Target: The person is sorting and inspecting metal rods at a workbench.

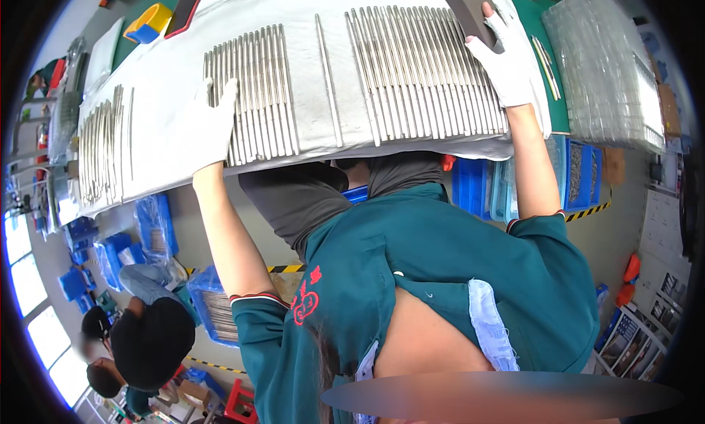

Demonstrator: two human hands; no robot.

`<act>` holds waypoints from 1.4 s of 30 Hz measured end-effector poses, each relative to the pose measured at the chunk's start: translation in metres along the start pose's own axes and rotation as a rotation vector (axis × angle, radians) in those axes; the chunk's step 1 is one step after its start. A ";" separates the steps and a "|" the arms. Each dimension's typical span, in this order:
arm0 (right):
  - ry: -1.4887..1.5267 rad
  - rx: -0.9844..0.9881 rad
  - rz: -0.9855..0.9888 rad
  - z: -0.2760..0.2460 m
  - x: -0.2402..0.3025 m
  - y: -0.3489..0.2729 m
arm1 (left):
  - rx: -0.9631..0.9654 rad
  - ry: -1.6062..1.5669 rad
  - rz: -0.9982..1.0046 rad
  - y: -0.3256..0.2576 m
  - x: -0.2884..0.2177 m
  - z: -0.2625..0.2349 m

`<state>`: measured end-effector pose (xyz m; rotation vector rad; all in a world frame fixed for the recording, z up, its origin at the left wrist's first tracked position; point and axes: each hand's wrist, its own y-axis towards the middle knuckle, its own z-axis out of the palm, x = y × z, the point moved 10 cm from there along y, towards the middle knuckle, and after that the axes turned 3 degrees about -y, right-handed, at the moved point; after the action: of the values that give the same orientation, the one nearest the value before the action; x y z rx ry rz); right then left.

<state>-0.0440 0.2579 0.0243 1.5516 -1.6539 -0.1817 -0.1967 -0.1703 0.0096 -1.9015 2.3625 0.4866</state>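
Across the upper half of the frame: a long bench covered with a white cloth (169,86), bearing rows of thin metal rods laid side by side. Left hand (213,123), in a white glove, lies flat with fingers spread and extended on the left-centre batch of rods (257,93), pressing on their lower ends near the bench edge; it grips nothing. Right hand (507,60), also white-gloved, sits at the upper right of the frame, fingers curled around a dark grey block (470,12) held upright just above the far end of the larger batch of rods (426,71). One single rod (329,78) lies alone between the two batches. A further batch of rods (99,152) lies at the far left end of the cloth. Stack of clear plastic trays (606,71), upper right, beside the bench. Blue bins (580,174) below the bench edge, right. Another person in a dark cap (150,339), lower left, well apart from the bench.
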 end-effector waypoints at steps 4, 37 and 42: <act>-0.173 0.080 -0.049 0.009 0.014 0.003 | 0.000 -0.023 0.012 -0.002 -0.012 0.005; 0.197 -0.260 0.428 -0.025 -0.063 -0.009 | 0.336 -0.311 0.432 0.052 -0.132 0.056; 0.127 -0.226 0.457 -0.024 -0.061 -0.008 | -0.166 -0.059 0.785 0.046 -0.115 0.034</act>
<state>-0.0294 0.3193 0.0063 0.9697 -1.7710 -0.0242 -0.2194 -0.0441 0.0154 -0.8935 3.0305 0.7788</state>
